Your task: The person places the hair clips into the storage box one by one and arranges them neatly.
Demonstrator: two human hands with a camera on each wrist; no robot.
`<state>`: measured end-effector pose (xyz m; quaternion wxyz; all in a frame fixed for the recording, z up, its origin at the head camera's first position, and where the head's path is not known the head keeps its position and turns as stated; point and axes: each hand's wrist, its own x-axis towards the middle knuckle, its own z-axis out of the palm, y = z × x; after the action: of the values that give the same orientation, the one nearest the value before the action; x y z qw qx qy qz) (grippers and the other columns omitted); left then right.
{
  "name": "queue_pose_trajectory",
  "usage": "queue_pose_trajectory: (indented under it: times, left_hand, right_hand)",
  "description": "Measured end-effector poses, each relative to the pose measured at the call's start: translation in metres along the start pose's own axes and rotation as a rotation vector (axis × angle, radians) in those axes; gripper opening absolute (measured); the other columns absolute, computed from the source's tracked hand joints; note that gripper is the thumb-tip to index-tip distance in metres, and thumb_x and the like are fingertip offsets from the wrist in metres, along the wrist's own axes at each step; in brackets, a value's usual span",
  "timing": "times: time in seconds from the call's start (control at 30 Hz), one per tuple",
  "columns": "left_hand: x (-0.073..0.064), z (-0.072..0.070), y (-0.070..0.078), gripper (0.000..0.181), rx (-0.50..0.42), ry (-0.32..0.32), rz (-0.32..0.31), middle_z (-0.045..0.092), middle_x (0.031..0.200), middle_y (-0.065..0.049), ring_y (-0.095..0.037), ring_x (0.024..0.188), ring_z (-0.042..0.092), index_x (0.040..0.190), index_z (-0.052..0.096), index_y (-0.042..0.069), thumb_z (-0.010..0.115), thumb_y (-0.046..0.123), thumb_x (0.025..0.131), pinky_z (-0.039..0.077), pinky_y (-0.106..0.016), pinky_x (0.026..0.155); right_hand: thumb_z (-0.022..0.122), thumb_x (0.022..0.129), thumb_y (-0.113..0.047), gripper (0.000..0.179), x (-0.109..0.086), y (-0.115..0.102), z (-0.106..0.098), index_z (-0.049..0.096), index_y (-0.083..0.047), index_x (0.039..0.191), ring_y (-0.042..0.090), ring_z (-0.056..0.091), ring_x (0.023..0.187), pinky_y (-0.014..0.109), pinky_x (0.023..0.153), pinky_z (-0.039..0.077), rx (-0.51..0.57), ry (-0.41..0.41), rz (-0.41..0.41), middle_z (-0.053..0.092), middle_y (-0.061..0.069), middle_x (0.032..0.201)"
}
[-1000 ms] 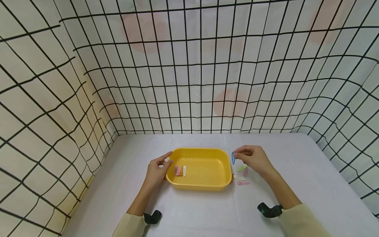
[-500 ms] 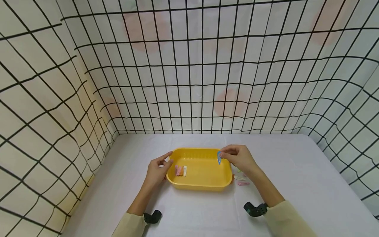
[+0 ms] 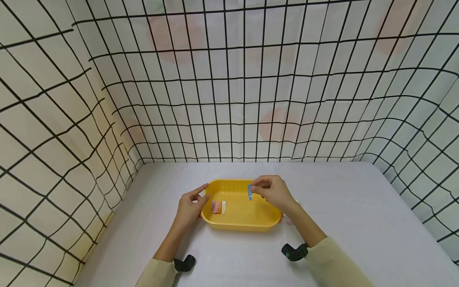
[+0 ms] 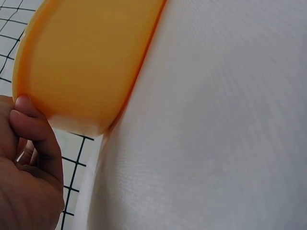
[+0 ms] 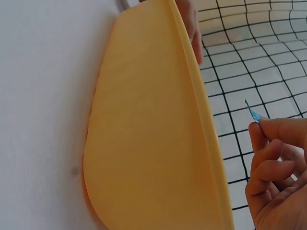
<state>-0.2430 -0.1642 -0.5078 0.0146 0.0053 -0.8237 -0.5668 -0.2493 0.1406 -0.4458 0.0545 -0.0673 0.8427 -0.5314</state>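
My right hand (image 3: pixel 274 193) pinches a blue snap hair clip (image 3: pixel 250 193) between thumb and forefinger, over the right half of a yellow tray (image 3: pixel 244 228). From the right wrist view, the clip (image 5: pixel 255 115) juts from the fingertips beyond the tray's rim. At the tray's left end, my left hand (image 3: pixel 189 206) grips the rim, its thumb and bent finger on the edge in the left wrist view. Inside the tray on the left lie several clips in a row, among them pink (image 3: pixel 214 206), orange (image 3: pixel 219 208) and white (image 3: pixel 224 207) ones.
Just right of the tray, more clips show partly, mostly hidden behind my right forearm; a pink one (image 3: pixel 289 221) peeks out. A white cloth covers the table (image 3: pixel 229 259). Black grid netting (image 3: pixel 244 103) over white sheeting stands behind and at both sides.
My right hand has carried the blue hair clip leftward, from beside the tray's right end to above the tray. The left hand and the clips in the tray have stayed put.
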Motion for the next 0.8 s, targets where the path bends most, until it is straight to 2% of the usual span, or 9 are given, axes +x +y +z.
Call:
queue_pose_trajectory:
  times: [0.33, 0.8]
  left_hand:
    - [-0.001, -0.001, 0.001, 0.043, -0.009, 0.002, 0.012, 0.058, 0.076, -0.006, -0.014, 0.039, 0.043, 0.137, 0.067, 0.031, 0.074, 0.027, 0.095, 0.042, -0.021, 0.039]
    - [0.000, 0.000, 0.000, 0.043, -0.008, 0.002, 0.017, 0.058, 0.076, -0.005, -0.014, 0.038, 0.043, 0.138, 0.067, 0.031, 0.074, 0.025, 0.095, 0.043, -0.021, 0.039]
  right_hand:
    - [0.077, 0.093, -0.024, 0.012, 0.008, -0.005, 0.022, 0.079, -0.017, 0.103, 0.019, 0.056, 0.078, 0.026, 0.062, 0.049, 0.016, -0.005, 0.039, 0.075, 0.002, 0.093]
    - [0.079, 0.091, -0.024, 0.013, 0.019, -0.006, 0.050, 0.079, -0.016, 0.101, 0.018, 0.058, 0.077, 0.025, 0.061, 0.049, -0.029, 0.004, 0.120, 0.075, 0.000, 0.092]
